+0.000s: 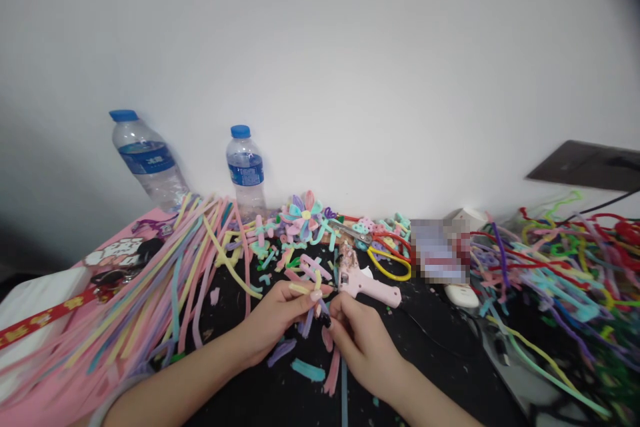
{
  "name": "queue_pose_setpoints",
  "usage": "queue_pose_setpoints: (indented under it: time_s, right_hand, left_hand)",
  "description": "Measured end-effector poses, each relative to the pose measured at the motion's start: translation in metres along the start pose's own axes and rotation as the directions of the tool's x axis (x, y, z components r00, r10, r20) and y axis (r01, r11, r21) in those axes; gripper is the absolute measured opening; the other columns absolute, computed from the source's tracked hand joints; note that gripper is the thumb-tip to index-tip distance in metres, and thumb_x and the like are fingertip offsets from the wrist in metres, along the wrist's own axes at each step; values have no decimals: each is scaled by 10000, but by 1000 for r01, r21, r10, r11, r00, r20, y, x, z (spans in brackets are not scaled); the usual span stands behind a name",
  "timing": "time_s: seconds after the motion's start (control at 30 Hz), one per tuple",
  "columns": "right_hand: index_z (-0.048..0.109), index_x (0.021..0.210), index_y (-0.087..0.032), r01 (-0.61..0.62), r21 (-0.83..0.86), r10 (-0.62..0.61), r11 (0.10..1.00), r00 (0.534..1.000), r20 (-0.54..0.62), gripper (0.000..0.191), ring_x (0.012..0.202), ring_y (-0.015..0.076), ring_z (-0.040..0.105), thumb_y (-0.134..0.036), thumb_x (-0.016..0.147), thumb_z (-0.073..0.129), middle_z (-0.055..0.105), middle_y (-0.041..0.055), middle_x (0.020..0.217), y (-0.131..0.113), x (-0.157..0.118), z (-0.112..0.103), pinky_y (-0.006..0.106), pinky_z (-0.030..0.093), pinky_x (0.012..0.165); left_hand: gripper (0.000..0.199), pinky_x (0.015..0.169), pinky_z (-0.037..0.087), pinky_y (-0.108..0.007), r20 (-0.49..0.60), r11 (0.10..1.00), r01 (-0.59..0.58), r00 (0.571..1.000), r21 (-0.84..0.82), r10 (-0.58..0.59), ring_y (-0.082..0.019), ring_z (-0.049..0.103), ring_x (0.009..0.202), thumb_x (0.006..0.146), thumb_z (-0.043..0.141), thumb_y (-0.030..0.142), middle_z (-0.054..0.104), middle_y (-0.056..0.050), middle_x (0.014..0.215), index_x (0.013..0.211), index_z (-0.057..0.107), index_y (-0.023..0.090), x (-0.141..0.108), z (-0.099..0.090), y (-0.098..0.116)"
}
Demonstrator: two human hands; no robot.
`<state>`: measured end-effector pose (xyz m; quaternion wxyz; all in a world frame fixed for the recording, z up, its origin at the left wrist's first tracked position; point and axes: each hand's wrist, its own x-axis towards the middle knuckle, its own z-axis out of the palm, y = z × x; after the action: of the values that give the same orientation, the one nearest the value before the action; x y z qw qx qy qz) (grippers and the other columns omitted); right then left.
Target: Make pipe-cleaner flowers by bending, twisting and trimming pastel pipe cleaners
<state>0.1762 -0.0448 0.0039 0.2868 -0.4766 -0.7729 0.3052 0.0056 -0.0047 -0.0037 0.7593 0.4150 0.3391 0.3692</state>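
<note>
Short pipe cleaner pieces are pinched between my two hands near the front middle of the black table. My left hand, thumb against fingers, grips a pale yellow pipe cleaner. Close against it, my right hand is closed at the fingertips on a purple pipe cleaner; how the pieces join is hidden by the fingers. Just beyond my right hand lies a pink glue gun. Loose cut pieces surround the hands, among them a teal piece and a pink strip.
Long pastel pipe cleaners cover the left side. Two water bottles stand by the wall. A finished multicoloured flower and scissors lie behind the glue gun. Tangled bright pipe cleaners and a white mouse are at right.
</note>
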Motion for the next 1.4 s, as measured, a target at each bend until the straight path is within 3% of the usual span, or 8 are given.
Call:
queue_pose_setpoints:
  time_s: [0.1,0.23,0.43,0.6,0.77,1.0,1.2,1.4]
  right_hand:
    - [433,751,-205,16,-27,-16,999,1000,23,111,553,139,465,-181,858,420,525,-19,624,-1,0,-1,245,330,535]
    - [450,715,-195,56,10,-56,998,998,-12,201,602,139,489,-174,890,355,520,-5,660,0,0,-2,249,346,576]
    - [417,678,-191,43,50,-33,998,983,-181,230,557,119,435,-213,901,367,474,-27,604,5,1,0,229,316,531]
    - [379,652,-199,-34,9,35,999,979,-198,253,548,123,402,-233,902,363,436,-31,591,9,4,1,234,289,514]
    - [387,674,-201,-46,36,52,998,976,-210,247,563,130,412,-238,912,333,437,-26,609,8,5,0,240,299,523]
    - [412,694,-195,-67,31,72,997,971,-228,236,571,135,416,-249,911,339,452,-19,619,7,5,-1,245,310,530]
    - [419,690,-193,-47,40,56,998,969,-241,237,573,138,411,-256,906,347,453,-15,617,8,5,0,251,312,534]
    - [418,684,-195,-82,359,166,930,963,-211,283,541,116,343,-359,909,368,368,-35,603,12,4,5,227,289,484]
  left_hand:
    - [218,656,399,-210,-2,1000,28,1000,1,-28,-111,522,651,723,678,355,597,-9,651,832,717,171,0,-1,-2]
    - [249,617,372,-210,-34,998,14,999,67,-12,-107,481,622,727,662,380,565,-3,651,845,722,169,2,-3,-4]
    - [193,592,346,-215,-33,915,-172,980,366,198,-122,434,620,733,648,323,480,12,607,790,726,155,2,-2,4]
    - [184,578,386,-227,27,806,-254,958,535,284,-134,494,586,756,613,290,538,-6,602,715,716,144,-1,-1,9]
    - [201,549,416,-218,-19,851,-159,981,500,194,-141,539,562,754,613,309,631,-24,619,821,692,137,-2,-2,4]
    - [214,567,403,-208,-39,802,-188,966,567,254,-138,532,588,775,586,304,605,-21,611,681,655,125,-3,-2,5]
    - [162,567,411,-209,-60,823,-178,967,540,248,-145,550,601,741,616,274,600,-15,620,671,639,130,-4,0,5]
    - [225,558,433,-220,-30,930,-155,984,333,175,-128,556,551,714,650,280,606,-11,594,564,561,139,-2,0,5]
